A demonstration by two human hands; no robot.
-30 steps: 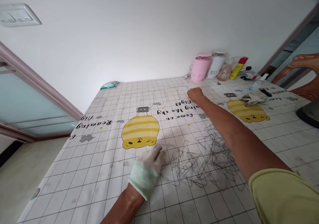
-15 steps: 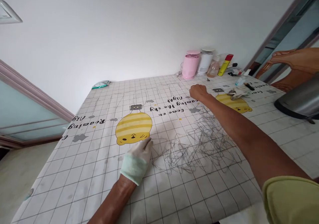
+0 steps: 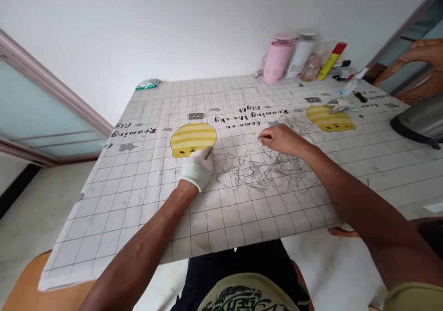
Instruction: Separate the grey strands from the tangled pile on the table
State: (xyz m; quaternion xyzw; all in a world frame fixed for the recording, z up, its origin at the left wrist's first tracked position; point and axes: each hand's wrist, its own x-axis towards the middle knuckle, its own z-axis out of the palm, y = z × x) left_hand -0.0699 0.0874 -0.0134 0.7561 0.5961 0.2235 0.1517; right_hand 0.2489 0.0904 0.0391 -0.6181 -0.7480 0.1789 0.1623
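The tangle of thin dark strands (image 3: 266,170) lies loose on the bench (image 3: 104,223), straight ahead of me at twelve o'clock and between my two hands. The strands are too fine for me to tell what they're made of. My right hand (image 3: 282,140) is bare and sits over the tangle's twelve o'clock edge, its fingers (image 3: 263,136) drawn narrow into a pinch, though I can't tell whether they hold a strand. My left hand (image 3: 198,169), in a white glove (image 3: 197,171) with a pale mint cuff, rests at the tangle's nine o'clock. Its fingertips are narrowed too, and again I can't tell if anything is between them.

The bench is covered in a grid-printed sheet. One yellow-striped cartoon figure (image 3: 193,139) sits just past my left hand at ten o'clock, and another (image 3: 328,118) lies at two o'clock under a crumpled pale cloth (image 3: 341,103). Along the far edge, around one o'clock, stand a pink bottle (image 3: 277,61), a white canister (image 3: 300,55), a clear bottle (image 3: 310,69) and a yellow tube (image 3: 328,64). A green packet (image 3: 147,85) lies at eleven o'clock. A steel appliance (image 3: 420,122) sits at three o'clock, and a glass door (image 3: 44,112) stands at nine.
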